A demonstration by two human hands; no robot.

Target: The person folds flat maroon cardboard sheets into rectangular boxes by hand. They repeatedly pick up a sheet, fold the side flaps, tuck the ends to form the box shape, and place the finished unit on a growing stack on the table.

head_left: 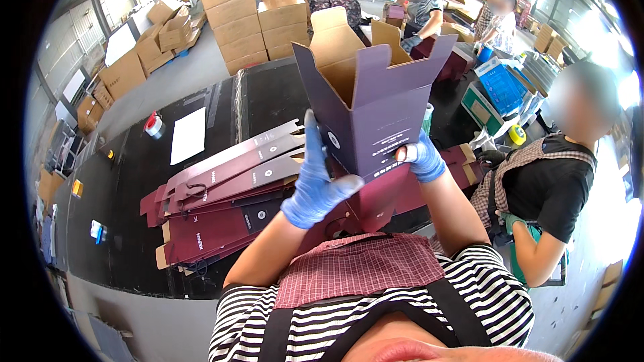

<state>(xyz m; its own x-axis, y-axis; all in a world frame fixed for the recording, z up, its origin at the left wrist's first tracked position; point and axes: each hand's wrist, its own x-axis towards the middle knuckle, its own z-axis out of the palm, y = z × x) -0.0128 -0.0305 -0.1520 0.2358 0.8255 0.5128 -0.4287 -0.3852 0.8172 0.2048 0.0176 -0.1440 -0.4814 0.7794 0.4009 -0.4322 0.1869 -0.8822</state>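
Ideally, support the purple carton (pixel 389 110), held open end up at one o'clock in the view, evenly from both sides, leaving its raised flaps (pixel 331 32) unpressed. The left hand (pixel 312 188) is spread along its eight-o'clock side, thumb wide; the right hand (pixel 426 161) sets its thumb on the front at five o'clock, but whether it pinches cannot be told.

Black worktop (pixel 134 255) beneath and beyond left hand (pixel 314 189) and right hand (pixel 427 161). Left of left hand: overlapping pile of flattened maroon cartons (pixel 211 228). Farther left and forward: white sheet (pixel 188 135), with red-and-white tape roll (pixel 153 125) just beside it. Farthest left: small yellow item (pixel 78 188) and small white-and-blue item (pixel 98 231), apart.
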